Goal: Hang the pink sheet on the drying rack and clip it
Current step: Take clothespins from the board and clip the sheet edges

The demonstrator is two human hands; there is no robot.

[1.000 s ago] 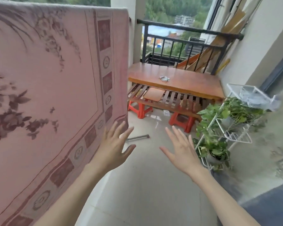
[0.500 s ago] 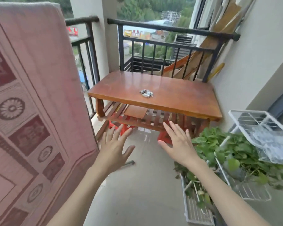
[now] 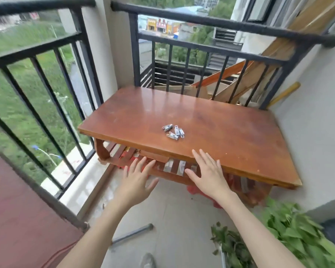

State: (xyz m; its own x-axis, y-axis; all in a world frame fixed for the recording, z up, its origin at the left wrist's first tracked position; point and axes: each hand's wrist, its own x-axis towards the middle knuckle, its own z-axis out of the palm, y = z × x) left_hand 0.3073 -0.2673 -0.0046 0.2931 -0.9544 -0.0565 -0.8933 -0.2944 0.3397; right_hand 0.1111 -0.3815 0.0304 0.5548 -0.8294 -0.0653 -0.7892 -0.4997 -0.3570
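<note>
Both hands reach, empty and spread, toward a wooden table that carries a small pile of metal clips.

At 8 o'clock the pink sheet (image 3: 21, 215) fills the lower-left corner, hanging in front of the black balcony railing (image 3: 46, 120), with a grey rack foot (image 3: 132, 234) on the floor just beside its lower edge. Toward 6 o'clock the left hand (image 3: 136, 183) is held palm down with fingers fanned apart, holding nothing, just short of the table's front edge. The clips (image 3: 173, 131) lie bunched near the middle of the wooden table (image 3: 230, 130), at about 12 o'clock from the hands. The right hand (image 3: 209, 174) is likewise spread and empty, its fingertips over the table's near edge. At 4 o'clock leafy green plants (image 3: 290, 235) crowd the lower-right corner.
</note>
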